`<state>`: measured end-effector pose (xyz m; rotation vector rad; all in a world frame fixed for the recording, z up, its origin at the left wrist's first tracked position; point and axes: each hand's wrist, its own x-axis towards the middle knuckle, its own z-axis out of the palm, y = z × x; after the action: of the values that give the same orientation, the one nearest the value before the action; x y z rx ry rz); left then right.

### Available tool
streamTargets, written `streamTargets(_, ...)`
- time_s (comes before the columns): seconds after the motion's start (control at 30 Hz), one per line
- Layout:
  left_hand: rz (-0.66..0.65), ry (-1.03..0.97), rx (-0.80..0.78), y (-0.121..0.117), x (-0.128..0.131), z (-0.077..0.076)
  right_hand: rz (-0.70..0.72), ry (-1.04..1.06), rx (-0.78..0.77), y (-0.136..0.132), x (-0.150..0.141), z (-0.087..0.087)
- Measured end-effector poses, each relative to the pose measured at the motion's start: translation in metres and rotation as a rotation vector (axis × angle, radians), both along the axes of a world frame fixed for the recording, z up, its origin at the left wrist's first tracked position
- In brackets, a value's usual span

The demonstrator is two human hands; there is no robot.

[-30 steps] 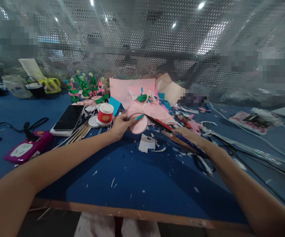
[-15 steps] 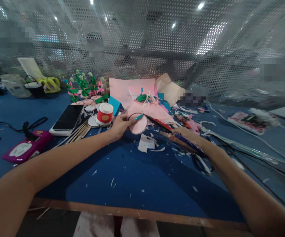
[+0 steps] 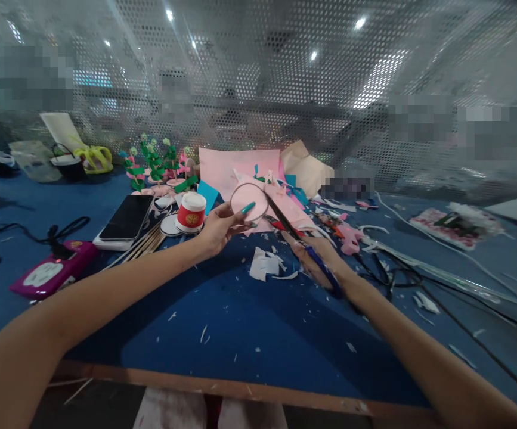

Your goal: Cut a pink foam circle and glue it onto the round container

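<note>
"Dark-edged pink disc (image 3: pixel 245 201): cut out?"

"Looks round already (remaining trimming, I can't judge). My left hand (image 3: pixel 217 230) pinches it above the table (image 3: pixel 213 333); my right hand (image 3: pixel 315 260) grips scissors (image 3: pixel 286 220) at its edge."

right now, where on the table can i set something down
Most room: the front of the table, between wooden edge and white paper scraps, though small trimmings dot it. A smaller patch lies between phone and black bucket. Crowded: around the red cup, left hand, scissors and pink sheet.
</note>
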<state>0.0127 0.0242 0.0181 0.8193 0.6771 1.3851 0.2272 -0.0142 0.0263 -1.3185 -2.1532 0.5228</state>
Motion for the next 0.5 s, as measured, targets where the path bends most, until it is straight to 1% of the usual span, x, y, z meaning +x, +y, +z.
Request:
streamTargets(0.03, 0.026, -0.017, 0.011, -0.002, 0.001, 0.004, -0.013, 0.049, -0.022, -0.004, -0.004, -0.002)
streamTargets(0.1, 0.047, -0.013, 0.017, -0.008, 0.003, 0.011, 0.006, 0.155, -0.077, -0.012, -0.014, -0.006)
streamTargets(0.17, 0.012, 0.036, 0.020, -0.016, 0.005, 0.019, 0.053, 0.232, -0.134, -0.020, -0.023, -0.009)
streamTargets(0.23, -0.015, 0.076, 0.051, -0.024, 0.005, 0.027, 0.039, 0.325, -0.173, -0.027, -0.030, -0.011)
streamTargets(0.3, -0.008, 0.093, 0.102, -0.029, 0.004, 0.035, 0.025, 0.426, -0.242, -0.032, -0.037, -0.012)
streamTargets(0.4, 0.015, 0.131, 0.188, -0.030, -0.002, 0.046, 0.027, 0.519, -0.307, -0.036, -0.045, -0.008)
streamTargets(0.5, 0.060, 0.207, 0.274, -0.025, -0.010, 0.056, 0.065, 0.573, -0.293, -0.032, -0.053, -0.002)
